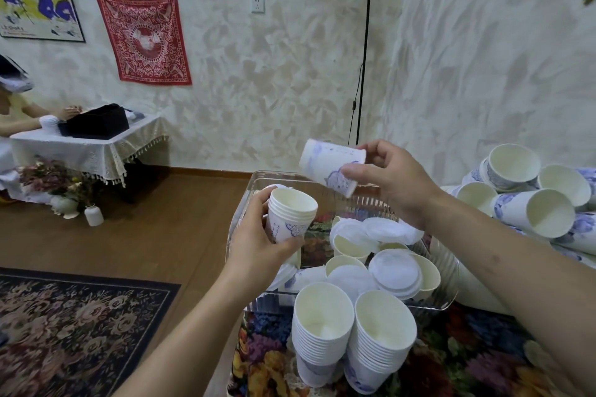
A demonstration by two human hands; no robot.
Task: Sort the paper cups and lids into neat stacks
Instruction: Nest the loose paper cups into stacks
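My left hand [254, 245] grips a short stack of nested white paper cups [290, 216], mouth up, over the left end of a clear plastic bin [448, 287]. My right hand [393, 177] holds a single cup with a blue print [329, 166], tipped sideways with its base to the upper left, a little above and right of that stack. Inside the bin lie loose cups and white lids [395, 269]. Two tall nested cup stacks [322, 329] [382, 338] stand in front of the bin.
A heap of loose cups [529, 200] lies at the right on the flowered tablecloth [458, 348]. A floor lamp [364, 42] stands behind the bin. At the far left another person sits at a small cloth-covered table [90, 145]. A patterned rug [74, 322] covers the floor.
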